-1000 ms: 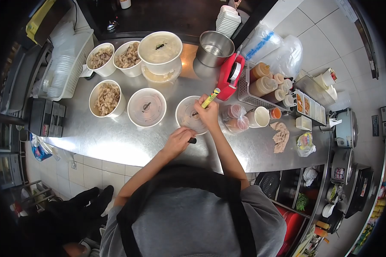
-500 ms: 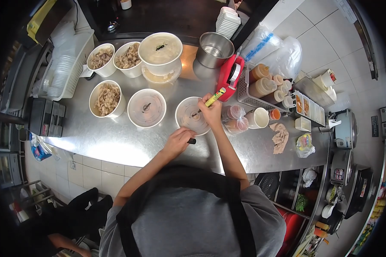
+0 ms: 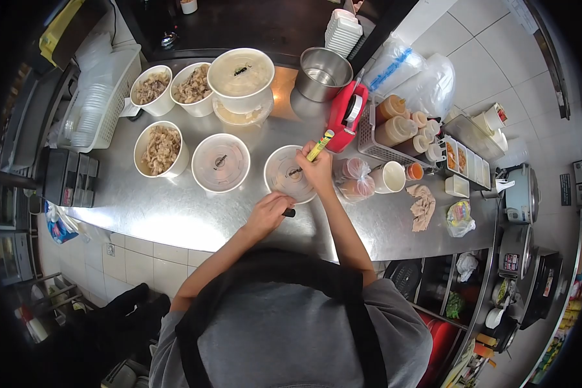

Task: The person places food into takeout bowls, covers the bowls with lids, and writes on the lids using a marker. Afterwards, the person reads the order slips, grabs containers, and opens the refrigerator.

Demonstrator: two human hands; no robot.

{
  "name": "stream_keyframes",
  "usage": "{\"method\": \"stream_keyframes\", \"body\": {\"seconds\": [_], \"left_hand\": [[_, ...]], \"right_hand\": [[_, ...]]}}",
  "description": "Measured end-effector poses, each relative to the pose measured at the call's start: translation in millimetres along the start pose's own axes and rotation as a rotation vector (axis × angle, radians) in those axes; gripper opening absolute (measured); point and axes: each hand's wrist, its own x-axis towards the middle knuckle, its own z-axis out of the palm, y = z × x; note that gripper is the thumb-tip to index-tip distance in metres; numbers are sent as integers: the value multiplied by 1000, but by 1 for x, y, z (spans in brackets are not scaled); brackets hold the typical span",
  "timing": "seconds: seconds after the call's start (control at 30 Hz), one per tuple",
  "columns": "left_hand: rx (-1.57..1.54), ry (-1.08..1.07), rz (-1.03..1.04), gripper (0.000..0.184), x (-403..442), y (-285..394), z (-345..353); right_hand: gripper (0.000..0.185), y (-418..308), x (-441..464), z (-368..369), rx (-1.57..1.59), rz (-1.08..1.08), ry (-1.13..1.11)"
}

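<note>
My right hand grips a yellow marker pen, its tip end down over the clear lid of a white paper bowl. Dark handwriting shows on that lid beside my fingers. My left hand is closed at the bowl's near rim, with a black marker cap sticking out of it. Just left stands a second lidded bowl, with dark writing on its lid. Behind it, a larger lidded bowl, also marked, sits on top of another lidded container.
Three open bowls of meat, one of them nearest, stand at left. A red tape dispenser, steel pot, bagged cups and sauce bottle basket lie to the right. A person's dark-clothed legs show lower left.
The marker has shifted slightly left and down with my right hand, and the writing on the lid looks longer. The other person's forearm at lower left has left the view.
</note>
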Motion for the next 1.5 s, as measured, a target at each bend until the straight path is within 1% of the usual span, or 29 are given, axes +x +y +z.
{"method": "stream_keyframes", "body": {"seconds": [0.2,0.3,0.4,0.53,0.63,0.7,0.73,0.8,0.9,0.93,1.03,1.07,1.17,1.2,1.23,1.27,1.3,1.37,1.4,1.5], "left_hand": [[2,-2,-5,28,0,0,0],[3,-1,-7,28,0,1,-1],[9,2,0,27,0,1,0],[-2,-1,-26,27,1,2,-1],[1,-14,-7,24,1,1,-2],[-20,-22,-66,22,2,6,-6],[-31,-25,-93,21,7,11,-10],[42,-5,-141,22,17,20,-21],[132,-25,-248,25,21,26,-30],[158,-41,-283,26,23,27,-32],[159,-72,-270,26,31,35,-40],[181,-63,-254,26,31,36,-41],[214,-49,-199,26,27,32,-42],[203,-55,-177,28,24,28,-42],[194,-60,-157,29,25,29,-47],[139,-15,-193,31,26,33,-50],[173,-26,-165,32,27,37,-56],[236,-52,-110,33,27,46,-64],[241,2,-55,31,32,51,-64],[242,28,12,31,34,59,-65]], "right_hand": [[23,-5,0,1,-13,16,52],[21,-1,-2,2,-22,-2,25],[22,-3,-1,3,-21,-12,59],[21,-3,-1,2,-19,11,47],[20,-5,-1,2,-11,33,51],[22,-4,0,0,8,47,50],[23,-7,1,-2,105,60,58],[26,-15,0,-6,302,83,68],[29,-70,-12,-11,413,7,-9],[29,-79,-17,-12,415,17,-51],[29,-79,-31,-5,389,13,-105],[30,-86,-36,-3,396,54,-118],[25,-93,-39,5,248,-264,-226],[20,-100,-46,4,372,-183,-244],[22,-108,-44,3,388,-204,-130],[26,-112,-41,-1,404,-224,-15],[29,-114,-39,-4,419,-243,98],[30,-110,-44,-12,390,-196,74],[31,-110,-48,-13,372,-172,63],[27,-119,-53,-6,464,-300,127]]}}
